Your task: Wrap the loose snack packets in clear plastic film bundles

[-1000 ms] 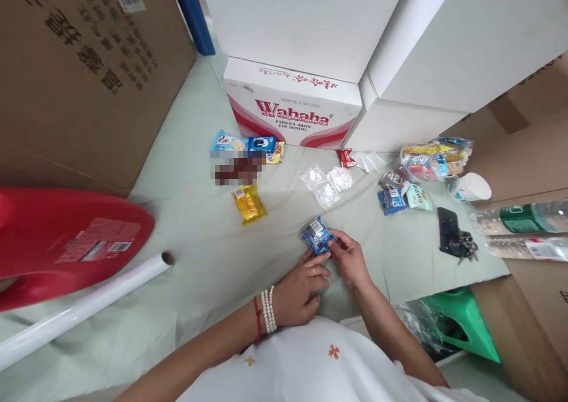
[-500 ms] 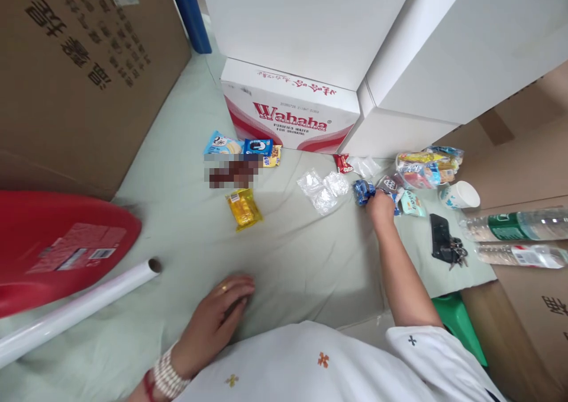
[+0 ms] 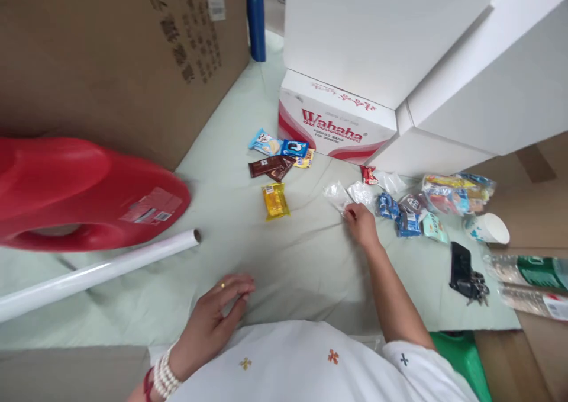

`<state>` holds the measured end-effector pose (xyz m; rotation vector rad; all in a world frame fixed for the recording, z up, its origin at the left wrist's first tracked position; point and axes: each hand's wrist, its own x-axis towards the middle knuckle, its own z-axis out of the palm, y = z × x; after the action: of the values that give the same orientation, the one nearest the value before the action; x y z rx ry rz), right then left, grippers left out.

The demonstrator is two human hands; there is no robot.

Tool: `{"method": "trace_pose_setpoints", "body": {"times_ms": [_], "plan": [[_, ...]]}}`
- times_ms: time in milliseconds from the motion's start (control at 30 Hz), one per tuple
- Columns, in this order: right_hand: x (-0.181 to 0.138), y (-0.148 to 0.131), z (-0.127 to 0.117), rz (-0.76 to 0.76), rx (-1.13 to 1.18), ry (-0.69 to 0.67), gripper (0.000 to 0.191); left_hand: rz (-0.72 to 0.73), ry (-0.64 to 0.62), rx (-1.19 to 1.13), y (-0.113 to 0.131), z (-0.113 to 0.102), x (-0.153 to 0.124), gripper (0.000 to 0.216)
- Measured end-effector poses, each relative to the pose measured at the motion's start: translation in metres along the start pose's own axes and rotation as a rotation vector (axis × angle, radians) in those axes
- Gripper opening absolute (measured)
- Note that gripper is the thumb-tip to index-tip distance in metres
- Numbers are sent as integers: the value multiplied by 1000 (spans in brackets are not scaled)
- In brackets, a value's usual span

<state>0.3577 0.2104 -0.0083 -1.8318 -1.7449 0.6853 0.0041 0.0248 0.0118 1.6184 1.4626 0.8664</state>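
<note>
My right hand (image 3: 362,225) has its fingertips pinched on a clear plastic packet (image 3: 341,203); part of it is hidden by the fingers. Another clear packet (image 3: 361,193) lies just beyond. Right of the hand are blue-wrapped snacks (image 3: 408,224), a dark blue packet (image 3: 387,205), a mint-green packet (image 3: 435,227) and a small red packet (image 3: 368,174). My left hand (image 3: 217,310) rests on the cloth near my body, thumb apart from the loosely curved fingers, holding nothing. Ahead lie a yellow packet (image 3: 276,201), brown bars (image 3: 266,166) and blue packets (image 3: 295,148).
A Wahaha carton (image 3: 335,124) stands at the back. A bag of snacks (image 3: 448,195), paper cup (image 3: 488,228), black phone (image 3: 460,264), keys (image 3: 477,286) and bottles (image 3: 528,272) are right. Left are a red jug (image 3: 97,183), white tube (image 3: 106,269) and cardboard box (image 3: 110,64).
My right hand has moved left from the blue snacks to the clear packets, leaving the blue-wrapped snacks on the cloth. The left hand stays put. The view has turned left.
</note>
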Motion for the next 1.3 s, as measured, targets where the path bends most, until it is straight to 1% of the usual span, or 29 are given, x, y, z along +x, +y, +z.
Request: {"method": "trace_pose_setpoints", "body": {"times_ms": [33,100,167,200,267,300,333,367,433,500,633,733,800,867,900,967,1033,1067,1133,1167,1267,1300], "plan": [[-7,-1,2,8,21,10,20,-36,-10,-43,5,3,6,21],[-29,-6,7,69,162,20,28,-143,-47,-169,15,13,20,27],[-58,-16,14,163,384,-8,33,-260,-92,-322,24,32,39,36],[-73,-23,19,205,488,-40,33,-278,-89,-377,27,43,49,37],[-102,-37,28,235,604,-146,30,-215,-51,-422,31,66,70,33],[-114,-42,31,232,627,-197,28,-186,-29,-430,33,77,79,33],[-123,-47,34,232,645,-231,26,-177,-34,-428,34,86,86,29],[-129,-49,35,240,666,-242,25,-176,-58,-440,34,92,92,26],[-133,-48,33,289,726,-201,24,-210,-118,-527,32,98,97,26],[-131,-43,29,355,797,-147,26,-282,-142,-654,26,96,95,28],[-124,-32,26,444,942,-134,28,-456,-73,-780,8,81,79,31],[-122,-30,30,508,1001,-181,30,-509,-14,-865,2,69,65,30],[-121,-30,32,512,942,-254,33,-540,25,-976,3,61,58,30],[-120,-31,29,459,798,-327,33,-570,47,-1086,7,55,53,30],[-119,-31,27,423,718,-328,35,-573,49,-1119,10,53,52,30],[-117,-32,21,368,598,-256,39,-546,42,-1140,16,49,53,29],[-114,-34,19,335,555,-160,45,-499,16,-1138,20,50,54,28],[-112,-36,21,314,547,-139,47,-483,-1,-1134,20,52,55,28],[-109,-40,31,251,527,-159,51,-482,-8,-1130,20,57,56,24],[-108,-43,38,216,511,-190,49,-494,9,-1128,18,59,56,23],[-106,-51,60,154,489,-276,25,-525,95,-1128,12,62,55,31],[-105,-54,64,155,506,-283,21,-520,109,-1125,11,61,55,32]]}}
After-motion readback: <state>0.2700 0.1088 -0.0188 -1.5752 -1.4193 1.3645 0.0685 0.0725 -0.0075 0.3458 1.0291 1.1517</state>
